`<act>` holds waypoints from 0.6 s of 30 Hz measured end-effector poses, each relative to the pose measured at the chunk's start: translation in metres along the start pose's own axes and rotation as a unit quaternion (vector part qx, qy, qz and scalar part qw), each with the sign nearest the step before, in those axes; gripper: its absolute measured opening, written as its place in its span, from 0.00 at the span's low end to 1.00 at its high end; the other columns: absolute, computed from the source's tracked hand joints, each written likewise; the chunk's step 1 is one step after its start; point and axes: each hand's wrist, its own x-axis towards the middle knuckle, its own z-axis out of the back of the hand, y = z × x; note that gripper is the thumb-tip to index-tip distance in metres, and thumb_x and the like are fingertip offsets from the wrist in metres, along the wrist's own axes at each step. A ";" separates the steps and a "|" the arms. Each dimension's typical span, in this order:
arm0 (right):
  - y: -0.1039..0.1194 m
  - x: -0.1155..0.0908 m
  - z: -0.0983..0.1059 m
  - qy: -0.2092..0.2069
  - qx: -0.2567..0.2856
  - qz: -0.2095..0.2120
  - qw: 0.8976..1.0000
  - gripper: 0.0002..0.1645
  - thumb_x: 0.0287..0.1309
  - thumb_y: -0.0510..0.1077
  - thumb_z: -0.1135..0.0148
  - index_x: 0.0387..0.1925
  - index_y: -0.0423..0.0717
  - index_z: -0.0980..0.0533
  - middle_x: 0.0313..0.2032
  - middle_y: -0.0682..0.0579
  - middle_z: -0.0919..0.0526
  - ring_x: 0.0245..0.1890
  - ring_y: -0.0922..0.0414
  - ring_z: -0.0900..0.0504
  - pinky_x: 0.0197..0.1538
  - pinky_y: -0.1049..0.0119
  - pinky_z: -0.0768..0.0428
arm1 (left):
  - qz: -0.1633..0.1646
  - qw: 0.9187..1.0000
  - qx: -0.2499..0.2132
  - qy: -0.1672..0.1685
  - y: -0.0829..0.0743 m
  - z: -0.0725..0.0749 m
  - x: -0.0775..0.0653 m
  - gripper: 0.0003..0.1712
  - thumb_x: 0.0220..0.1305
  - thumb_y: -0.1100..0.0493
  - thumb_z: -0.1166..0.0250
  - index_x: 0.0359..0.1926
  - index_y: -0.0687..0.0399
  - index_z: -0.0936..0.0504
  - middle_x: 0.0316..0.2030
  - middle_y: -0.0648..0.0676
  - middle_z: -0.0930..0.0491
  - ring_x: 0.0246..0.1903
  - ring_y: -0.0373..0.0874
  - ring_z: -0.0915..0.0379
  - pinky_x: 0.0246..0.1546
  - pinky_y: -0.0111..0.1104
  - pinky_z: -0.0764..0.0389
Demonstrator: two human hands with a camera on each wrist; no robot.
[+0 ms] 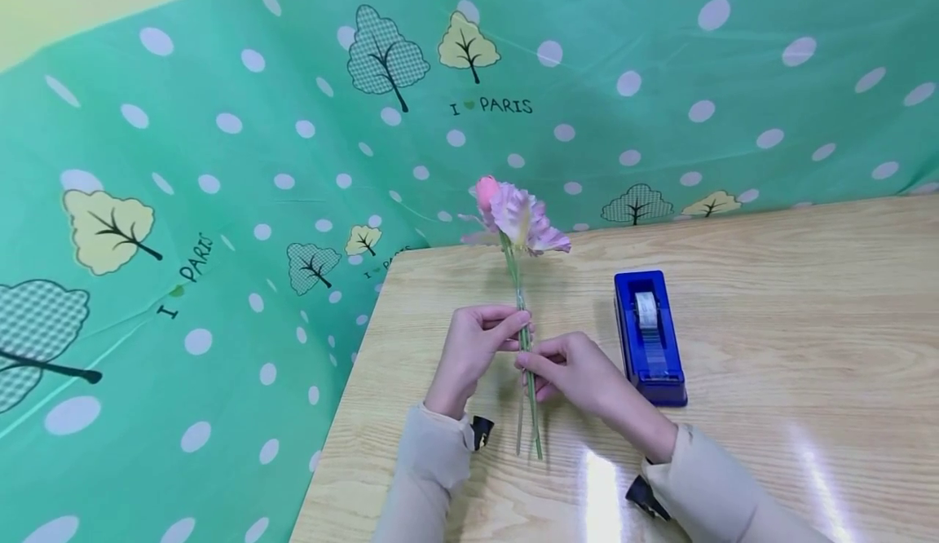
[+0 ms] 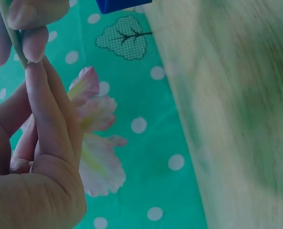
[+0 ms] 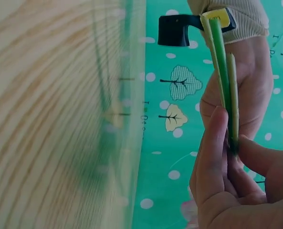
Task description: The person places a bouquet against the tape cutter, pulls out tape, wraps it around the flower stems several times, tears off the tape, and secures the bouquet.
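Note:
A small bunch of artificial flowers, with a pink bud and ruffled lilac petals (image 1: pixel 519 215), stands above the table between both hands. My left hand (image 1: pixel 480 347) pinches the green stems (image 1: pixel 526 396) partway down, thumb against fingers. Just below it, my right hand (image 1: pixel 575 372) also pinches the stems between thumb and fingers. In the right wrist view several cut stem ends (image 3: pixel 219 62) stick out past the right fingertips. The left wrist view shows pale pink petals (image 2: pixel 100 157) partly hidden behind the left hand (image 2: pixel 50 143).
A blue tape dispenser (image 1: pixel 651 339) with a roll of clear tape stands on the wooden table (image 1: pixel 792 306), right of the hands. Green dotted cloth (image 1: pixel 293 160) hangs behind and along the left side of the table. Black wrist mounts (image 1: pixel 645 496) show at both sleeves.

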 end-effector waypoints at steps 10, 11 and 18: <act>-0.005 0.005 -0.001 -0.014 -0.073 0.003 0.997 0.13 0.66 0.40 0.38 0.26 0.39 0.20 0.21 0.51 0.15 0.20 0.54 0.16 0.29 0.60 0.16 | 0.009 0.999 0.031 -0.001 0.011 -0.003 0.004 0.12 0.64 0.61 0.32 0.42 0.69 0.14 0.36 0.62 0.13 0.27 0.37 0.18 0.33 0.30 0.15; -0.005 0.006 -0.001 -0.014 -0.077 0.002 0.997 0.13 0.66 0.40 0.38 0.25 0.38 0.20 0.21 0.51 0.16 0.20 0.54 0.16 0.29 0.60 0.16 | 0.009 0.999 0.038 0.000 0.012 -0.003 0.004 0.12 0.64 0.61 0.32 0.42 0.70 0.14 0.36 0.62 0.13 0.27 0.36 0.18 0.33 0.29 0.15; -0.010 0.007 -0.002 -0.001 -0.081 -0.025 0.996 0.13 0.65 0.39 0.38 0.24 0.38 0.21 0.19 0.50 0.16 0.20 0.54 0.15 0.29 0.63 0.15 | 0.011 0.996 0.084 0.013 0.015 -0.006 0.005 0.11 0.65 0.63 0.33 0.40 0.71 0.15 0.36 0.64 0.13 0.26 0.36 0.19 0.32 0.30 0.15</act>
